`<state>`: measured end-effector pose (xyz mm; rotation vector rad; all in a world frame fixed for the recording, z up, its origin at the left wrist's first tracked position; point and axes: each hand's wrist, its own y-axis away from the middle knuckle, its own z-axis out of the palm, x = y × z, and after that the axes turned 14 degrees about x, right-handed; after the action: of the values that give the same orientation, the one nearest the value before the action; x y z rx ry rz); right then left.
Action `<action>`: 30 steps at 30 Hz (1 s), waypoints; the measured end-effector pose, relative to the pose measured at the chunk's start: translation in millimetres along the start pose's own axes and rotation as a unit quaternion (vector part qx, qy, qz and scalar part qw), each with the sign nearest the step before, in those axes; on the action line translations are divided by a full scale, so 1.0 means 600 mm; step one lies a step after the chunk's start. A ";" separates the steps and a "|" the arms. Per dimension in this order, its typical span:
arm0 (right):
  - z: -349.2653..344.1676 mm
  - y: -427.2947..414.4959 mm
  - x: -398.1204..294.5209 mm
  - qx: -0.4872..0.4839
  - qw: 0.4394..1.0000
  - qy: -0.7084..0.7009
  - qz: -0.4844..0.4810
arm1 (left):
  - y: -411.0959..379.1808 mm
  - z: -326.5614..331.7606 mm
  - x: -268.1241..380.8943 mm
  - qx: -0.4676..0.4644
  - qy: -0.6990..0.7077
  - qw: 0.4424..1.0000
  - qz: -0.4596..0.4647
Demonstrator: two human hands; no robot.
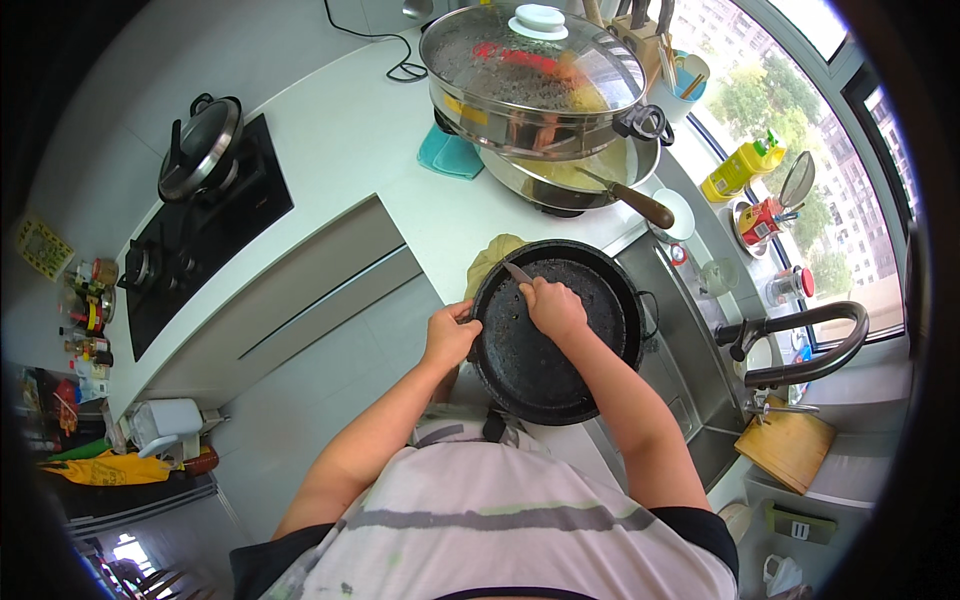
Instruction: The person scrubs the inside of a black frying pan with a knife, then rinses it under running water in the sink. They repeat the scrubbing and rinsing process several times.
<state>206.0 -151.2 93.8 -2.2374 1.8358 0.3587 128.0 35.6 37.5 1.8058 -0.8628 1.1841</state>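
A round black pan (559, 360) lies in front of me, between the white countertop and the sink. Its inside is dark and wet-looking, with specks. My left hand (452, 334) grips the pan's left rim, thumb over the edge. In my right hand (555, 306) is a small metal blade (517, 272), seemingly a knife, its handle hidden in my fist. The blade points toward the pan's upper-left wall; whether it touches is hard to tell. An olive-green item, perhaps a cloth (489, 259), shows from under the pan's far left side.
Beyond the pan, a lidded steel steamer (487, 124) sits over a wide pan (645, 161) of pale liquid; a wooden-handled tool (641, 204) rests on that pan's rim. To the right are the sink (652, 277) and a dark faucet (810, 322). A black cooktop (262, 176) is left.
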 end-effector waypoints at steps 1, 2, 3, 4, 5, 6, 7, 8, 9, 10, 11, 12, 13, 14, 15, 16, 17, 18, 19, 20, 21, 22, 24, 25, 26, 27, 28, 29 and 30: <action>0.002 0.006 -0.005 0.001 1.000 -0.004 0.005 | 0.001 0.000 0.002 -0.001 -0.001 1.000 -0.001; 0.002 0.012 -0.011 -0.025 0.999 0.015 -0.023 | 0.001 0.001 0.004 -0.002 -0.002 1.000 -0.002; 0.000 0.010 -0.012 -0.021 0.999 0.012 -0.022 | 0.000 -0.001 0.005 -0.006 -0.002 1.000 -0.003; -0.002 0.007 -0.012 -0.017 1.000 0.010 -0.021 | 0.000 -0.003 0.005 -0.010 -0.001 1.000 -0.005; -0.004 0.004 -0.012 -0.014 1.000 0.007 -0.021 | -0.001 -0.004 0.006 -0.014 0.000 1.000 -0.006; -0.007 0.003 -0.008 -0.010 1.000 0.006 -0.016 | 0.000 -0.004 0.008 -0.009 -0.001 1.000 -0.003; -0.004 0.005 -0.010 -0.011 1.000 0.007 -0.014 | 0.002 -0.003 0.010 -0.005 -0.002 1.000 0.001; 0.000 0.008 -0.014 -0.012 1.000 0.008 -0.012 | 0.003 -0.002 0.012 0.000 -0.003 1.000 0.004; 0.003 0.012 -0.016 -0.013 1.000 0.009 -0.009 | 0.001 -0.002 0.008 -0.001 0.003 1.000 0.004; 0.002 0.014 -0.018 -0.018 1.000 0.012 -0.021 | -0.002 -0.001 0.002 -0.002 0.008 1.000 0.004; 0.001 0.016 -0.019 -0.023 0.999 0.014 -0.033 | -0.003 -0.001 -0.004 -0.003 0.014 1.000 0.004; 0.000 0.016 -0.020 -0.027 0.998 0.017 -0.046 | -0.002 -0.002 0.002 -0.003 0.011 1.000 0.002; -0.001 0.014 -0.020 -0.020 0.999 0.012 -0.040 | 0.000 -0.003 0.006 -0.002 0.009 1.000 0.001; -0.003 0.011 -0.017 -0.013 0.999 0.008 -0.034 | 0.002 -0.004 0.012 -0.002 0.007 1.000 0.000; -0.004 0.011 -0.016 -0.007 1.000 0.003 -0.028 | 0.005 -0.003 0.014 -0.001 0.012 1.000 -0.002; -0.002 0.015 -0.019 -0.018 0.999 0.004 -0.037 | 0.006 -0.002 0.016 0.001 0.016 1.000 -0.004; 0.002 0.023 -0.024 -0.029 0.998 0.005 -0.046 | 0.008 -0.003 0.018 0.002 0.021 1.000 -0.006; 0.006 0.032 -0.029 -0.039 0.998 0.006 -0.054 | 0.008 -0.004 0.022 -0.004 0.018 1.000 -0.011; 0.007 0.037 -0.030 -0.050 0.997 0.007 -0.062 | 0.008 -0.008 0.026 -0.010 0.014 1.000 -0.016; 0.003 0.036 -0.027 -0.042 0.996 0.015 -0.079 | 0.008 -0.009 0.028 -0.017 0.010 1.000 -0.021; 0.004 0.035 -0.026 -0.036 0.996 0.013 -0.076 | 0.009 -0.009 0.028 -0.013 0.015 1.000 -0.018; 0.005 0.034 -0.025 -0.030 0.997 0.011 -0.073 | 0.011 -0.008 0.028 -0.010 0.020 1.000 -0.014; 0.007 0.039 -0.028 -0.030 0.997 0.010 -0.076 | 0.012 -0.010 0.028 -0.016 0.043 0.999 -0.022; 0.007 0.046 -0.031 -0.035 0.996 0.010 -0.082 | 0.012 -0.010 0.027 -0.024 0.062 0.997 -0.033; 0.006 0.050 -0.033 -0.041 0.995 0.011 -0.088 | 0.012 -0.010 0.027 -0.033 0.081 0.995 -0.044; 0.004 0.048 -0.033 -0.037 0.995 0.013 -0.089 | 0.012 -0.013 0.031 -0.038 0.077 0.995 -0.041; 0.001 0.044 -0.031 -0.034 0.995 0.014 -0.091 | 0.014 -0.017 0.038 -0.043 0.073 0.996 -0.039; 0.000 0.042 -0.030 -0.030 0.995 0.016 -0.092 | 0.015 -0.020 0.041 -0.048 0.068 0.996 -0.036; 0.003 0.043 -0.030 -0.024 0.996 0.012 -0.084 | 0.014 -0.020 0.037 -0.049 0.076 0.995 -0.043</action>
<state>177.2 -138.9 97.3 -2.4168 1.6514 0.3498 123.5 40.0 63.0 1.6347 -0.7348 1.1862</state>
